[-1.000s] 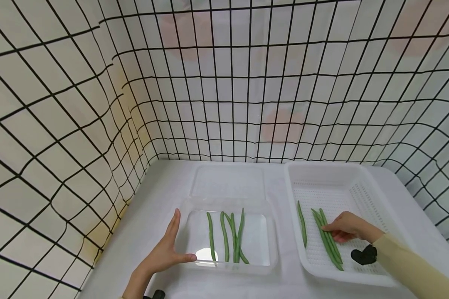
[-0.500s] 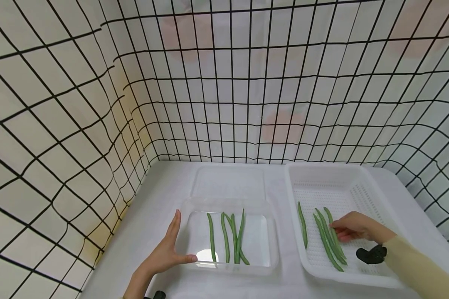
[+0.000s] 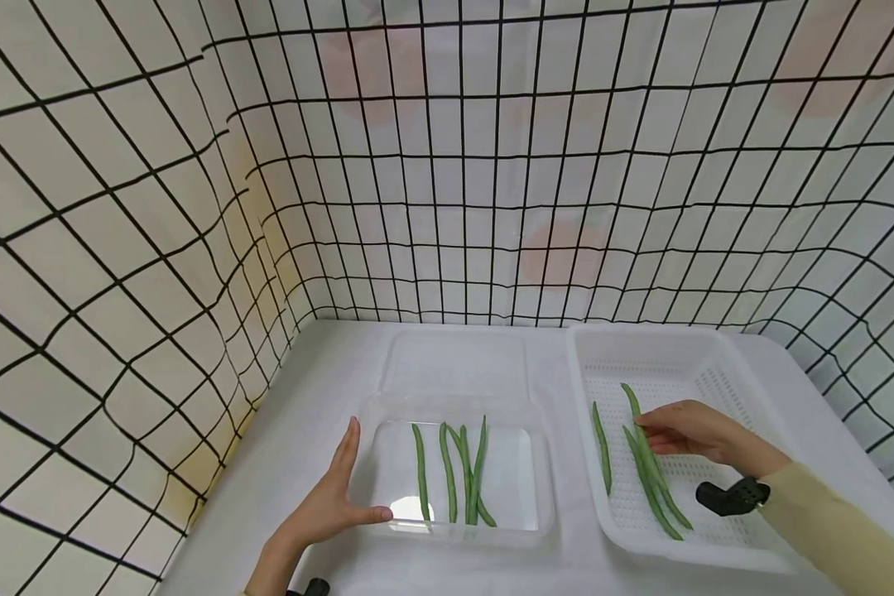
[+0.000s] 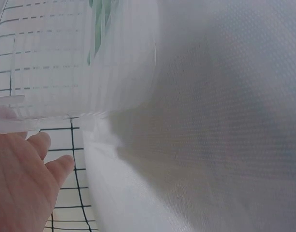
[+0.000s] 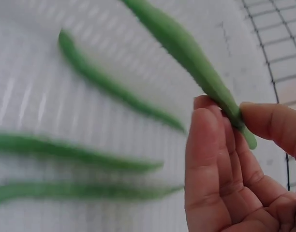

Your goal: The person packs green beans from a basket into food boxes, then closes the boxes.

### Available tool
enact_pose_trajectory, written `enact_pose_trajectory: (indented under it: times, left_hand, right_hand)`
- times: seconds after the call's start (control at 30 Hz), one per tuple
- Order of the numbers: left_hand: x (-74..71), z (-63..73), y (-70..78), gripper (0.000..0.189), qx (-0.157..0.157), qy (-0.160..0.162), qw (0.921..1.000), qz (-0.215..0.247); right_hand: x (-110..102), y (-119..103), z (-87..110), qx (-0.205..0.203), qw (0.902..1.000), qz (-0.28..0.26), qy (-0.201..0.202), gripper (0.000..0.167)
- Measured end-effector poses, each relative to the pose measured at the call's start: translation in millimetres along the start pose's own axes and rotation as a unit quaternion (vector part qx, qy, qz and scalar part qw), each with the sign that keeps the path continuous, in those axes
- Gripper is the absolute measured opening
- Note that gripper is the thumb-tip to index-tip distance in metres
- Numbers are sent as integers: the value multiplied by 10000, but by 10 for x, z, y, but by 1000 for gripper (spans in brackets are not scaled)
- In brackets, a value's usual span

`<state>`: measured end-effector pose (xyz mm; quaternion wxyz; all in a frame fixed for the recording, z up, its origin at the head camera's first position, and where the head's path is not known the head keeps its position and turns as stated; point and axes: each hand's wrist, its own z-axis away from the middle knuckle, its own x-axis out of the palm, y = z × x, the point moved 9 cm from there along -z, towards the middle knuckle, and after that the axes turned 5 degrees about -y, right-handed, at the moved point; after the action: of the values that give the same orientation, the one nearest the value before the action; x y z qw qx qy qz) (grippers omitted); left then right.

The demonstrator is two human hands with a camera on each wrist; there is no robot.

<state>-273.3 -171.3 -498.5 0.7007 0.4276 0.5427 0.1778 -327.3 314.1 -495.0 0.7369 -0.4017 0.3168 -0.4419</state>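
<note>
My right hand (image 3: 689, 429) pinches a green bean (image 5: 186, 53) near one end, between thumb and fingertips, and holds it up over the white perforated basket (image 3: 760, 389). Below it lie two more green beans (image 5: 66, 152), close together, and another bean (image 3: 601, 447) lies apart by the basket's left wall. My left hand (image 3: 324, 505) spreads its straight fingers along the left side of a clear plastic container (image 3: 540, 463), the thumb at its near left corner. Several green beans (image 3: 421, 472) lie lengthwise in that container, some crossing.
Behind the clear container lies a flat translucent lid (image 3: 454, 360) on the white-covered table (image 3: 320, 364). A black wire grid (image 3: 492, 207) with pale cloth behind it walls in the back and both sides. Dark bands (image 3: 732, 497) sit at the wrists.
My right hand first shifted right among the basket's beans, spreading them apart, then moved up and left, raising one bean from the others. My left hand has stayed in place.
</note>
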Motion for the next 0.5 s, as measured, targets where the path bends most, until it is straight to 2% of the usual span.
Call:
enact_pose_trajectory:
  times: [0.27, 0.5]
  left_hand:
    - [15, 2, 5, 133, -25, -36, 10000, -11]
    - [-1, 8, 43, 132, -44, -58, 10000, 33]
  right_hand:
    - [406, -345, -9, -336, 9977, -473, -337, 20]
    - [821, -598, -133, -529, 9948, -618, -621, 17]
